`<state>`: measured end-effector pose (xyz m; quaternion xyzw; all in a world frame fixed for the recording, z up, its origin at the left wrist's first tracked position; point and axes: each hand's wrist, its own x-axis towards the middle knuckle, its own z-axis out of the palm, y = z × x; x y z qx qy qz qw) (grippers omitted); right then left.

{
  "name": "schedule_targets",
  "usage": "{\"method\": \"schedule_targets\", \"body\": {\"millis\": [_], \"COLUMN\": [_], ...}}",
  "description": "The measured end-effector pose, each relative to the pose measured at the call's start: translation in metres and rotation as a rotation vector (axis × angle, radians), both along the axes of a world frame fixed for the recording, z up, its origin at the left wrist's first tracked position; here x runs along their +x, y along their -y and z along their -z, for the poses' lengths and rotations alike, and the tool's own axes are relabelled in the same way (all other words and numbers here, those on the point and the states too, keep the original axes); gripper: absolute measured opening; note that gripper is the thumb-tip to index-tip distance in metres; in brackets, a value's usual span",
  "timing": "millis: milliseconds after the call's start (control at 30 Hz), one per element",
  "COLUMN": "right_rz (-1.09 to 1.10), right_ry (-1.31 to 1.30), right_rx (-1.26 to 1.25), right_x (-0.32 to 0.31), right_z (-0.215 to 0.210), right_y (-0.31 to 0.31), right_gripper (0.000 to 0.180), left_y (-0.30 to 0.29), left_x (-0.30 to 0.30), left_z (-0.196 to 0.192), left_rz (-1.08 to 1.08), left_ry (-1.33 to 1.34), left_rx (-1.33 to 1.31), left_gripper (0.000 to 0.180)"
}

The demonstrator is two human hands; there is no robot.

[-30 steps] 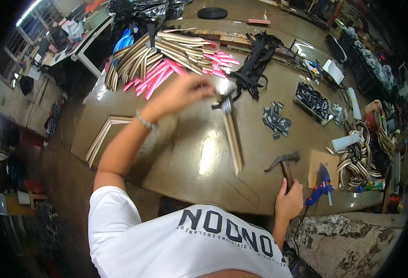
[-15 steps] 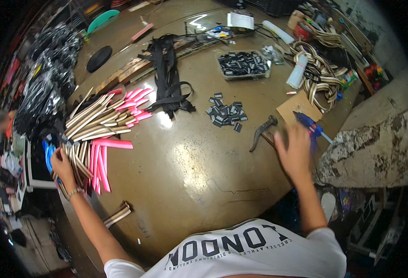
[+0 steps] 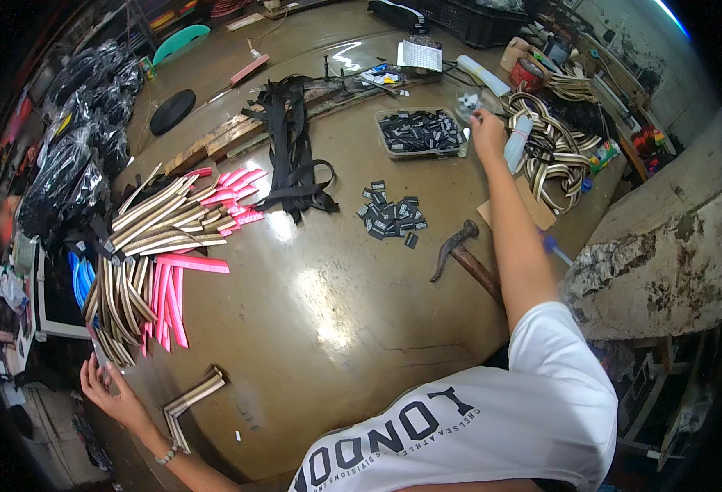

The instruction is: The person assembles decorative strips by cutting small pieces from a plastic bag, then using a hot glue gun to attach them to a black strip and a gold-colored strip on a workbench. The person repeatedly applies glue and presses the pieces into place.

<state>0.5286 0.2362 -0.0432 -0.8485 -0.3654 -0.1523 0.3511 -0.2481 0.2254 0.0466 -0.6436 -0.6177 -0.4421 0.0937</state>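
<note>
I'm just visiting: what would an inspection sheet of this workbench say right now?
Surface: glossy brown table, bare in the middle.
Job's things: striped strips and pink strips fanned at the left edge; small clear object, kind unclear.
Clutter: hammer, black tabs, tray of tabs, black straps, coiled striped bands.
Hands: left hand at the strip ends; right hand reaching by the tray.
Cables: nothing seen.
Surroundings: black bags, worn concrete ledge.
</note>
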Motion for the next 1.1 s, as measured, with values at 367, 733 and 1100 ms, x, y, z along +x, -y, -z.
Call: {"method": "schedule_targets", "body": {"millis": [367, 733, 1100], "right_rz": [-0.583, -1.067, -0.952], "right_ry": [0.243, 0.052, 0.080], "right_rx": [0.217, 0.032, -0.393], "right_x": [-0.189, -0.327, -0.370], "right_z": [-0.085, -0.077, -0.082], "right_y": [0.110, 0.227, 0.225], "right_gripper": [0.015, 0.027, 0.038], "left_y": [0.021, 0.109, 0.153], "left_x": [0.110, 0.278, 0.237], "left_z": [0.005, 0.040, 0.063], "left_rz": [0.260, 1.016, 0.891], "left_ry": [0.193, 0.297, -0.038], "left_rx": [-0.044, -0.337, -0.184], "left_gripper": [0.034, 0.116, 0.104]}}
